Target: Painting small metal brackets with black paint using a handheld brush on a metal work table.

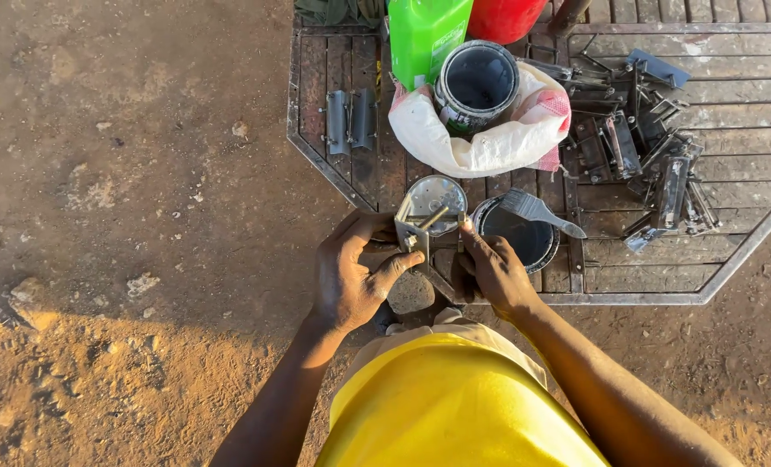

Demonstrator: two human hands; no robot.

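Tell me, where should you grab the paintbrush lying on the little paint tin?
Take the paintbrush by its handle, the thin end pointing right past the small tin. Come from the right side: the wide bristles sit at the upper left over the paint, so the handle is probably the clean part.

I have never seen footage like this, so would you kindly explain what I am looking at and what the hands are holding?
There is one picture, from a camera worn on the person's head, looking down at their own two bare hands. The left hand and right hand together grip a small grey metal bracket. Beneath lies a rusty metal grate on bare earth. On it are a flat paintbrush resting across a small tin of dark paint, a larger paint can in a white cloth, a green plastic jug and a pile of similar dark metal parts.
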